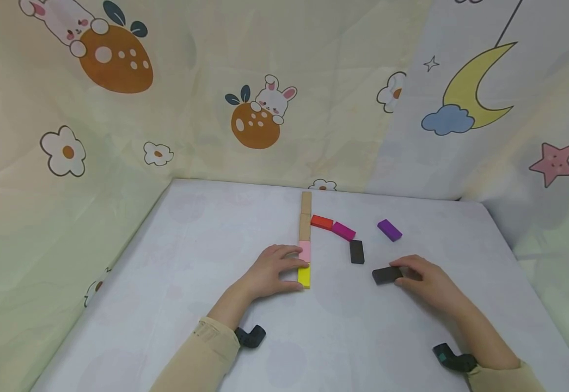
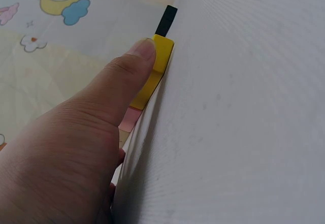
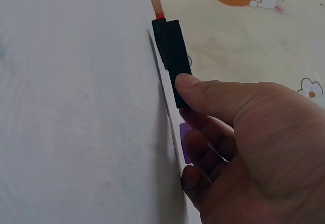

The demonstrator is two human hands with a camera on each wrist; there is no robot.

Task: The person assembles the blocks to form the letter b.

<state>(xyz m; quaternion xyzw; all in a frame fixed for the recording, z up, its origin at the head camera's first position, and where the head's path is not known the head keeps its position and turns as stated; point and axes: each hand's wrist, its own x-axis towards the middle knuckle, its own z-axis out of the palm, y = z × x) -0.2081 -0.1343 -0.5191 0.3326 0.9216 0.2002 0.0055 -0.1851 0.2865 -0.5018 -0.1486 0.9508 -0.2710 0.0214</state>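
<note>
A straight row of blocks runs away from the person: a yellow block (image 1: 304, 278) nearest, then a pink block (image 1: 305, 251) and two tan blocks (image 1: 305, 226). My left hand (image 1: 273, 272) is at the row's near end, thumb and fingertips on the yellow block; in the left wrist view the thumb lies against the block's end. My right hand (image 1: 423, 280) pinches a black block (image 1: 385, 275) by its right end between thumb and forefinger, its other fingers loosely bent. Another black block (image 1: 356, 252) lies beyond it to the left.
A red block (image 1: 322, 222) and a magenta block (image 1: 343, 231) curve from the tan blocks toward the lying black one. A purple block (image 1: 389, 230) lies apart at the right. Patterned cloth (image 1: 323, 136) hangs behind the white table (image 1: 215, 218).
</note>
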